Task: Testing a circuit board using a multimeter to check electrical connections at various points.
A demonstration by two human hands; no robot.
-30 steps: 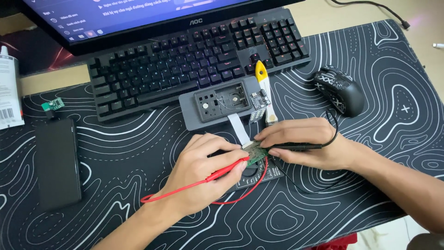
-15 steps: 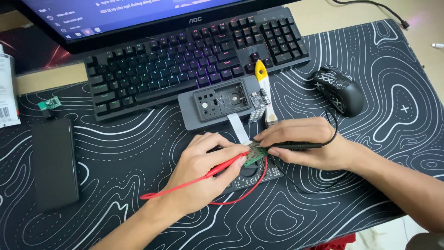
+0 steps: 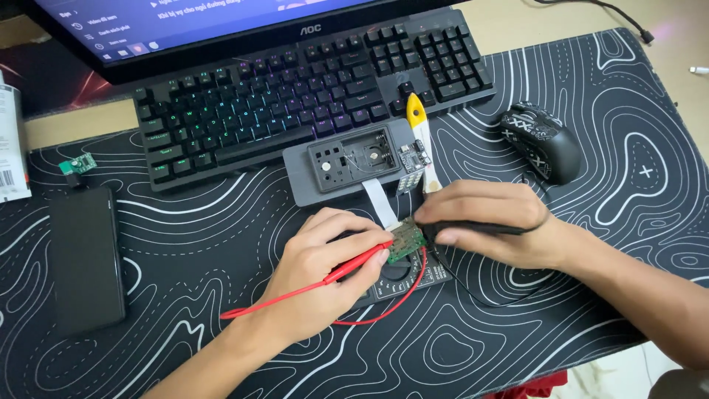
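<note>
Bright, even light falls across the scene, and shadows under each hand (image 3: 325, 273) are soft. The keyboard (image 3: 295, 103) keys glow in colours, the monitor (image 3: 185, 29) shines blue. Focus is sharp throughout; edges bend slightly.

I look down on a pale wooden tabletop (image 3: 517, 22), most of it covered by my black desk mat (image 3: 605, 244) with white wavy contour lines. At the far edge a monitor (image 3: 221, 29) glows bluish, and below it a black keyboard (image 3: 295, 111) lies with its keys lit in colours. At bottom right, past the mat's edge, a strip of light marbled floor (image 3: 620, 369) shows.
</note>
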